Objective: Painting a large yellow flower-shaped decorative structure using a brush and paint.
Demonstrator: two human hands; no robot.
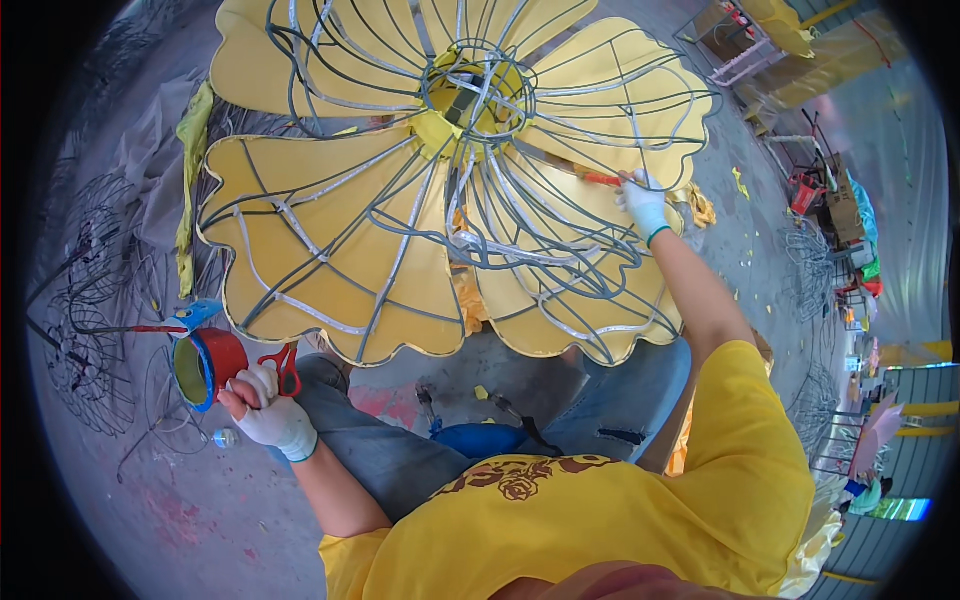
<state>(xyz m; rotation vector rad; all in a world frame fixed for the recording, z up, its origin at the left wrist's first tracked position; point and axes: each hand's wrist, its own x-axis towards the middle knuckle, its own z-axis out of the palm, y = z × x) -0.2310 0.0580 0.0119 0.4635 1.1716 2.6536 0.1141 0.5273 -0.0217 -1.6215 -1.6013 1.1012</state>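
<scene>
A big flower-shaped wire frame [385,290] stands before me, its wavy petals backed with yellow sheet [300,235] and meeting at a yellow ring hub [435,135]. My right hand [645,205], in a white glove, is closed around a red-handled brush [597,177] at the right petals; the brush's tip is partly hidden among wires. At the left, my left hand [272,418] wears a white glove with bare fingertips. Its fingers are curled against a red can [225,358] with a blue rim and yellowish inside. Red-handled scissors [287,372] are beside the can.
Bundled wire frames [95,330] lie on the grey floor at the left, near a yellow cloth strip [190,190]. A small bottle [226,438] is below the can. Cardboard boxes [843,212] and more bent wire [808,265] line the right side.
</scene>
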